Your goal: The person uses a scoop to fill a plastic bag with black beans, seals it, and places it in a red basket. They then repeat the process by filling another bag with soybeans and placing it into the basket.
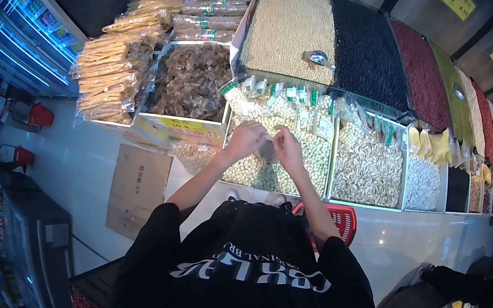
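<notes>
My left hand (247, 138) and my right hand (289, 148) are close together over a bin of pale, round dried seeds (309, 156). Both have their fingers pinched at the top of what looks like a thin, see-through plastic bag (268, 152), which hangs between them as a darker patch over the seeds. Along the back of this bin lie filled clear packets (295, 95) with green-and-white labels. To the right stands a bin of small whitish dried pieces (367, 171).
Beans fill larger bins behind, with a metal scoop (317, 57) on the pale ones and black beans (368, 51) alongside. Dark dried goods (190, 80) and bagged yellow sticks (116, 73) are at left. Below are flat cardboard (139, 189) and a red basket (343, 221).
</notes>
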A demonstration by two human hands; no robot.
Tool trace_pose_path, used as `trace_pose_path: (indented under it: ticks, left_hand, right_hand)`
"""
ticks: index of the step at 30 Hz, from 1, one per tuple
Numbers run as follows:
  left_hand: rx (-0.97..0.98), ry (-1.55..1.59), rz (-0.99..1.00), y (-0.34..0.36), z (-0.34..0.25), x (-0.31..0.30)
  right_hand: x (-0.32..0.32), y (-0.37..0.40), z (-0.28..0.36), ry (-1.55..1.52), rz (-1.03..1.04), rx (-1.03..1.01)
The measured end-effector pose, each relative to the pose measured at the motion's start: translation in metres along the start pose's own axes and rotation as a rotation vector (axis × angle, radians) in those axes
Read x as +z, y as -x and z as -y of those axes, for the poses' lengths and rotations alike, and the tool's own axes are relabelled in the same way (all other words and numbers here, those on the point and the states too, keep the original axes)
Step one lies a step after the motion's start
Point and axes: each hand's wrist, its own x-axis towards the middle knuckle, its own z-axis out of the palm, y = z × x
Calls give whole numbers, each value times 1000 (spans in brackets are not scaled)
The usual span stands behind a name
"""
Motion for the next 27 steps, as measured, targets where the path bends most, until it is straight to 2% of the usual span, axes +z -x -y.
trace_pose_path:
  ticks: [3,9,12,15,17,21,27]
  left_hand:
    - [38,28,21,0,-11,0]
    - [-99,114,13,-1,-7,-2]
    - [-119,168,81,3,4,-4]
    - [-128,186,35,2,-2,-2]
    - [-133,199,81,6,-2,-5]
    - [-156,241,64,12,-3,-7]
    - [27,14,170,7,-10,-11]
  right_hand:
    - [2,-1,-3,38,18,-2]
    - [6,-3,1,-23,25,-12]
    - [4,-4,5,-29,38,12]
    - [6,-3,10,-50,48,17]
    - [7,-4,8,-38,37,9]
    - [-2,1,15,-32,112,-12]
    - [1,4,16,-23,129,-5]
